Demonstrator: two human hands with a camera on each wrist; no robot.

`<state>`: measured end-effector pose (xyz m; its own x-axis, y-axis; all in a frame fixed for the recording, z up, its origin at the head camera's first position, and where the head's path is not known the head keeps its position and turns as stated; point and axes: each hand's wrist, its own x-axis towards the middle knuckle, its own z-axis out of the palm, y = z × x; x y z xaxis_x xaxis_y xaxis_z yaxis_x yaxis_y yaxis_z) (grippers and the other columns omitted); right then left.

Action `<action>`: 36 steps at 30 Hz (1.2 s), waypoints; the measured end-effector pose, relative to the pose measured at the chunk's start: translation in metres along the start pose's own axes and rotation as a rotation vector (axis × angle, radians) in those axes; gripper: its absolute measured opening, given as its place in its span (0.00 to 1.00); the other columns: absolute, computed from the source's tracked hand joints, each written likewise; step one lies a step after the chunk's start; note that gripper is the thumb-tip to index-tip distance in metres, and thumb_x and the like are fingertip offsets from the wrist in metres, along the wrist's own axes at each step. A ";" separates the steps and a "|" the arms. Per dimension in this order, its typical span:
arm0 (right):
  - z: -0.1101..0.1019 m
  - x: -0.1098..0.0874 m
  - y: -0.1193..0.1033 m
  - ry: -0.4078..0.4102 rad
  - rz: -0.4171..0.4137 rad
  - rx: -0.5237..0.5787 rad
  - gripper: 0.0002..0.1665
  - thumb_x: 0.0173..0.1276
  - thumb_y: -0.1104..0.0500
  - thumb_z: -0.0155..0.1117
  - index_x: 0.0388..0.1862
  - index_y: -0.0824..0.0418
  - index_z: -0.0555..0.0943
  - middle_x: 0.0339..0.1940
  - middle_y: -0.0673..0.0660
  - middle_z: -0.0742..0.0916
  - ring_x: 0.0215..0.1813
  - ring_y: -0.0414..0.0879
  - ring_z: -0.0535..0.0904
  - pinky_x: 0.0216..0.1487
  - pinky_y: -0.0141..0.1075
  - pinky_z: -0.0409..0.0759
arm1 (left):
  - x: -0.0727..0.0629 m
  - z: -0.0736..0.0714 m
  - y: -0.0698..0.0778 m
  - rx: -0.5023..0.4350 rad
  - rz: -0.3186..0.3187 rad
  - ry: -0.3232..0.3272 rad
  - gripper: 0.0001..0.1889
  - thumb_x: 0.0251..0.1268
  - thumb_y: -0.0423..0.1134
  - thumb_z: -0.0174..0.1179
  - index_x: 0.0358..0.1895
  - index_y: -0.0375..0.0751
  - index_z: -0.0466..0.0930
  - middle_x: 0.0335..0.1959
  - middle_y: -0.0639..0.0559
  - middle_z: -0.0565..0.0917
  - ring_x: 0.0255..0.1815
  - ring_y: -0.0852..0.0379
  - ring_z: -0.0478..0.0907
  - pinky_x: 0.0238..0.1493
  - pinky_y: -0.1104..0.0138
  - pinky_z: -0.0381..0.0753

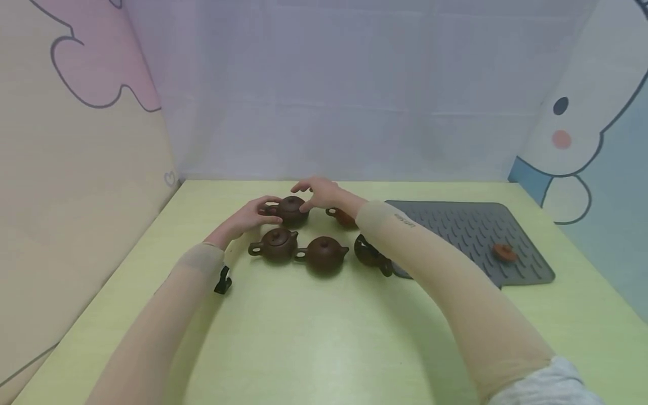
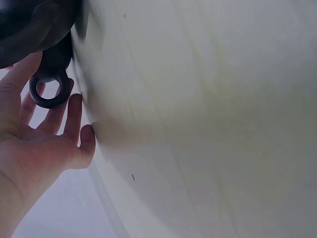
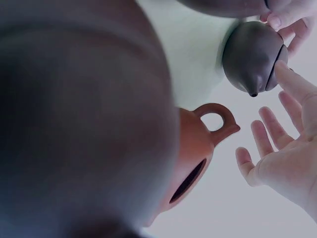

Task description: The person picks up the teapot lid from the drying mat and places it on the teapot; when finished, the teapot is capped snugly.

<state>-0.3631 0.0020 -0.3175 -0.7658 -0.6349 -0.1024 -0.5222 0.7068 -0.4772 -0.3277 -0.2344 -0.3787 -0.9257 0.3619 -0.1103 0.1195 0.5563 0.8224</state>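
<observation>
A dark brown teapot (image 1: 292, 210) with its lid on stands at the back left. My left hand (image 1: 253, 215) holds it from its handle side, thumb and fingers on either side; the ring handle (image 2: 49, 91) shows between them. My right hand (image 1: 322, 193) is spread over its spout side, with the thumb at the lid in the right wrist view. Two more lidded brown teapots, one on the left (image 1: 275, 246) and one in the middle (image 1: 325, 255), stand nearer. Behind my right forearm, a reddish-orange teapot (image 3: 190, 158) is partly hidden; its top is uncovered.
A grey ridged mat (image 1: 455, 225) lies at the right, with a reddish-orange lid (image 1: 504, 253) on it. Near its left edge a dark teapot (image 1: 369, 254) is partly covered by my right forearm. A small black object (image 1: 223, 281) is beside my left forearm.
</observation>
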 end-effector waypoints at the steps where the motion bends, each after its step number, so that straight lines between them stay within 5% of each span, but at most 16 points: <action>1: -0.001 0.000 0.001 -0.012 -0.002 0.002 0.35 0.65 0.57 0.70 0.71 0.52 0.72 0.70 0.60 0.76 0.74 0.58 0.68 0.71 0.56 0.68 | 0.000 0.000 0.000 0.006 -0.002 0.000 0.31 0.69 0.39 0.62 0.72 0.44 0.63 0.71 0.36 0.70 0.74 0.36 0.65 0.75 0.43 0.61; 13: -0.019 -0.010 0.016 -0.136 -0.072 -0.092 0.39 0.67 0.56 0.68 0.75 0.54 0.66 0.75 0.62 0.71 0.77 0.58 0.62 0.76 0.51 0.63 | -0.002 -0.010 0.004 0.141 -0.011 -0.059 0.43 0.67 0.43 0.64 0.78 0.39 0.48 0.73 0.30 0.63 0.75 0.33 0.61 0.73 0.40 0.61; 20: -0.026 -0.031 0.033 -0.036 -0.150 -0.142 0.37 0.66 0.54 0.70 0.72 0.57 0.70 0.73 0.58 0.74 0.76 0.55 0.65 0.75 0.50 0.64 | 0.001 -0.019 0.020 0.327 0.064 -0.041 0.43 0.64 0.46 0.66 0.77 0.41 0.53 0.72 0.30 0.64 0.73 0.31 0.62 0.71 0.39 0.64; 26: -0.025 -0.050 0.049 0.061 -0.182 -0.068 0.36 0.67 0.55 0.69 0.72 0.57 0.69 0.72 0.59 0.75 0.74 0.56 0.68 0.74 0.51 0.66 | 0.006 -0.022 0.037 0.435 0.147 0.028 0.41 0.62 0.44 0.68 0.75 0.38 0.58 0.71 0.33 0.67 0.72 0.33 0.63 0.71 0.42 0.64; 36: -0.026 -0.090 0.069 0.252 -0.162 0.010 0.33 0.68 0.58 0.68 0.71 0.59 0.71 0.71 0.58 0.76 0.72 0.59 0.70 0.72 0.53 0.68 | 0.017 -0.002 0.073 0.569 0.239 0.037 0.36 0.63 0.46 0.67 0.72 0.41 0.65 0.71 0.39 0.67 0.70 0.39 0.68 0.67 0.44 0.69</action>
<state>-0.3395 0.1164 -0.3191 -0.7423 -0.6410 0.1951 -0.6425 0.5983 -0.4788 -0.3351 -0.1893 -0.3188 -0.8604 0.5051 0.0680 0.4883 0.7787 0.3939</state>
